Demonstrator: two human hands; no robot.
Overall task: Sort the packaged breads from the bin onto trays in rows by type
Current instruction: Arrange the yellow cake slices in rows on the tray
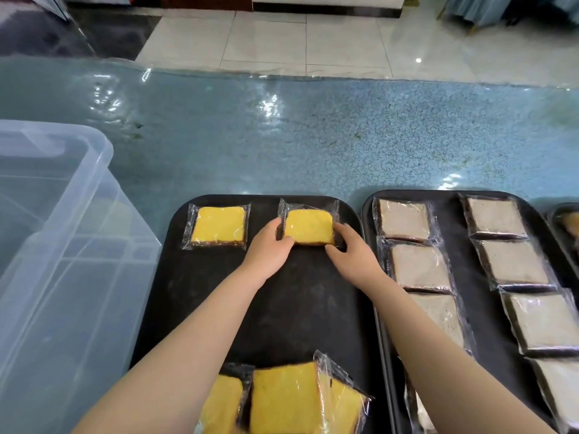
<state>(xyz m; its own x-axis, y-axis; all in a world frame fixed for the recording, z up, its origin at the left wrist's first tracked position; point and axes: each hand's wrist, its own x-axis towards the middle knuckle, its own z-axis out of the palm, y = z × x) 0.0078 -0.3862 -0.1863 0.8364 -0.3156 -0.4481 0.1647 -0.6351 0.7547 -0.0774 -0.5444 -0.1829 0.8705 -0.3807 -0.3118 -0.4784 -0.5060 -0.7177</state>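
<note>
On the black middle tray (291, 311) a wrapped yellow bread (308, 226) lies at the far right corner. My left hand (269, 245) grips its left end and my right hand (347, 249) grips its right end. Another wrapped yellow bread (217, 225) lies flat at the tray's far left. Three more yellow breads (282, 399) are piled at the near edge between my arms. The black tray on the right (457, 245) holds two rows of wrapped pale brown breads (419, 266).
A clear plastic bin (56, 245) stands at the left, its inside hard to see. A third dark tray (567, 223) with a package shows at the far right edge. The table has a blue patterned cover (313, 136); tiled floor lies beyond.
</note>
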